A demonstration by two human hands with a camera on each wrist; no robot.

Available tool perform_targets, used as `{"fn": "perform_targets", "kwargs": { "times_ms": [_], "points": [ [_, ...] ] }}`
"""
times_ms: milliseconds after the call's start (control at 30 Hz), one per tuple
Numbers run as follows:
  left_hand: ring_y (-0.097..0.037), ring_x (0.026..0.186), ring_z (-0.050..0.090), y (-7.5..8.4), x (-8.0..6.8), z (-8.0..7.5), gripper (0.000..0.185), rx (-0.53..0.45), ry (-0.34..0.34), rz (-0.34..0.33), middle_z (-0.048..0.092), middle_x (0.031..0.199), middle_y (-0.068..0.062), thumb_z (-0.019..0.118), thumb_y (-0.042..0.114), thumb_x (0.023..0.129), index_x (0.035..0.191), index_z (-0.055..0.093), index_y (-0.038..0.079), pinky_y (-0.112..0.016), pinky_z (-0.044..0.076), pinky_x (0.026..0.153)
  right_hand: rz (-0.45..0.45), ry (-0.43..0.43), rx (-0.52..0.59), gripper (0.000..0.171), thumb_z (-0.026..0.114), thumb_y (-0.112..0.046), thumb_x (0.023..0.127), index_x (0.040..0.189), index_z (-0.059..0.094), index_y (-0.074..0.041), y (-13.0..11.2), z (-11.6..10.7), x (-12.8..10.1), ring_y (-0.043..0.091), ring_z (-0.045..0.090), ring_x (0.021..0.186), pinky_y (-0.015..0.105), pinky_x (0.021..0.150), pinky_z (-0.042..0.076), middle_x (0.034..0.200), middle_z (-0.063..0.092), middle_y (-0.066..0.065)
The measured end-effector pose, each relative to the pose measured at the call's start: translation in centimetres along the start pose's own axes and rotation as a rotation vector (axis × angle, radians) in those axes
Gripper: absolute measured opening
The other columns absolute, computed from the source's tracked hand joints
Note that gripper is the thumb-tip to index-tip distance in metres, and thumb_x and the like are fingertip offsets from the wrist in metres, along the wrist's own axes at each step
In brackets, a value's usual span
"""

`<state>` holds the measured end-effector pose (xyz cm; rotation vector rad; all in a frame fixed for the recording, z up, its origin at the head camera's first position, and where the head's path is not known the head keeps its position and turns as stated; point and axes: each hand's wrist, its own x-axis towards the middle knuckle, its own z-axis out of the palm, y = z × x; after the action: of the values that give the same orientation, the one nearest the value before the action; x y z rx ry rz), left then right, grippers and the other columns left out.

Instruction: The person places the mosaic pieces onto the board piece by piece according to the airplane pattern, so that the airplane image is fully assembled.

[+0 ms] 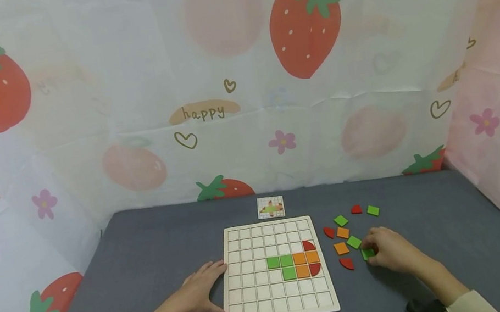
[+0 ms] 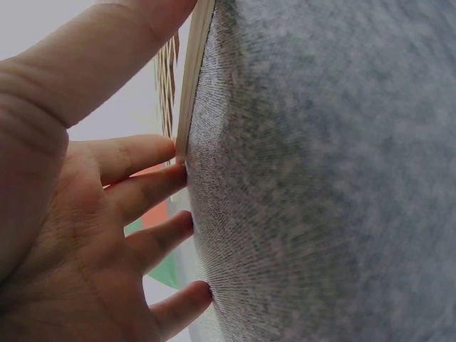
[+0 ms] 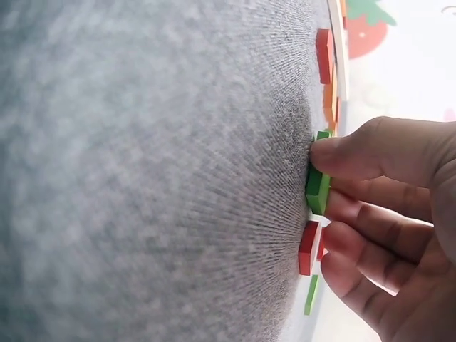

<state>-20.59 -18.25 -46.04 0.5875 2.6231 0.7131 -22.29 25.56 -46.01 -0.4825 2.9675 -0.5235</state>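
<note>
Pinching a green tile [image 1: 367, 253] on the grey worktop [image 1: 147, 257], the right hand [image 1: 392, 252] sits among loose tiles beside the grid board [image 1: 281, 306]. Left hand [image 1: 199, 296], fingers straight, rests against the board's left edge. Backdrop reads "happy" [image 1: 203, 112].

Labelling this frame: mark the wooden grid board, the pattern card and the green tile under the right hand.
wooden grid board [image 1: 259, 294], head view, bare lower-left cells.
pattern card [image 1: 271, 207], head view, its middle.
green tile [image 3: 317, 192], right wrist view, its edge by the fingertips.
</note>
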Motion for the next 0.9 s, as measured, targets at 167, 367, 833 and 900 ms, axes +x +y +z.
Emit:
{"fn": "perform_targets", "kwargs": {
  "times_ms": [167,367,833,900],
  "points": [
    [-0.037,0.137,0.021,0.0,-0.1,0.1,0.105,0.0,0.007,0.005,0.032,0.145,-0.013,0.079,0.045,0.054,0.14,0.033,0.007,-0.063,0.019,0.102,0.014,0.025,0.023,0.02,0.074,-0.011,0.069,0.088,0.069,-0.009,-0.1,0.0,0.0,0.01,0.041,0.067,0.026,0.059,0.034,0.075,0.054,-0.003],
    [-0.035,0.137,0.021,-0.1,0.2,0.2,0.105,0.007,0.006,-0.012,0.032,0.146,-0.011,0.08,0.045,0.053,0.139,0.033,0.008,-0.062,0.019,0.102,0.024,0.055,0.07,0.021,0.074,-0.011,0.069,0.089,0.069,-0.009,-0.4,0.1,0.0,0.009,0.042,0.065,0.022,0.056,0.035,0.074,0.053,-0.002],
    [-0.033,0.139,0.019,-0.1,0.8,0.2,0.107,0.04,-0.018,-0.046,0.029,0.147,-0.007,0.08,0.047,0.051,0.14,0.032,0.012,-0.06,0.019,0.104,0.015,0.103,0.116,0.022,0.074,-0.013,0.07,0.091,0.07,-0.009,-2.7,0.6,0.9,0.009,0.045,0.068,0.021,0.058,0.037,0.076,0.053,-0.004],
    [-0.033,0.139,0.018,-0.1,0.7,0.2,0.108,0.043,-0.02,-0.054,0.03,0.147,-0.007,0.08,0.047,0.05,0.14,0.032,0.012,-0.06,0.019,0.104,0.022,0.091,0.135,0.023,0.074,-0.013,0.07,0.092,0.07,-0.009,-3.2,0.7,1.0,0.01,0.045,0.069,0.021,0.059,0.038,0.076,0.053,-0.004]
  ]
}}
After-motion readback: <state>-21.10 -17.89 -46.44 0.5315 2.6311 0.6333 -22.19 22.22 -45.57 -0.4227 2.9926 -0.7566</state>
